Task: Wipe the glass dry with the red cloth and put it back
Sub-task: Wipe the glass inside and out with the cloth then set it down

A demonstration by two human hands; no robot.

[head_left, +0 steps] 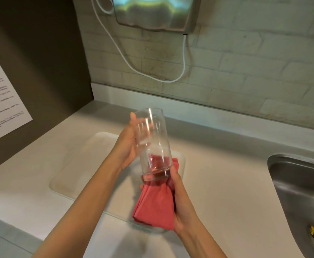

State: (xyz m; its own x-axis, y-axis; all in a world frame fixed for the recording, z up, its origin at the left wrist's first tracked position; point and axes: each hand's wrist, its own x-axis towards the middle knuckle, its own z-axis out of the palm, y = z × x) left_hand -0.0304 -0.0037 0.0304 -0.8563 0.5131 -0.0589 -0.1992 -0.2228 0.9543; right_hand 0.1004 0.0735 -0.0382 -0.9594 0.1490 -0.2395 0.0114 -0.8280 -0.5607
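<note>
A tall clear glass (152,144) is held tilted above the counter, its open rim pointing away and its thick base toward me. My left hand (127,146) wraps the upper half of the glass from the left. My right hand (180,205) grips a folded red cloth (155,203) and presses it against the base of the glass. Part of the cloth shows red through the glass bottom. The cloth hangs down below my right hand.
A white tray (74,170) lies on the pale counter (227,183) under my hands. A steel sink (298,185) with a drain is at the right. A brick wall with a metal dispenser (156,12) and white cable stands behind. A printed notice (1,101) hangs at left.
</note>
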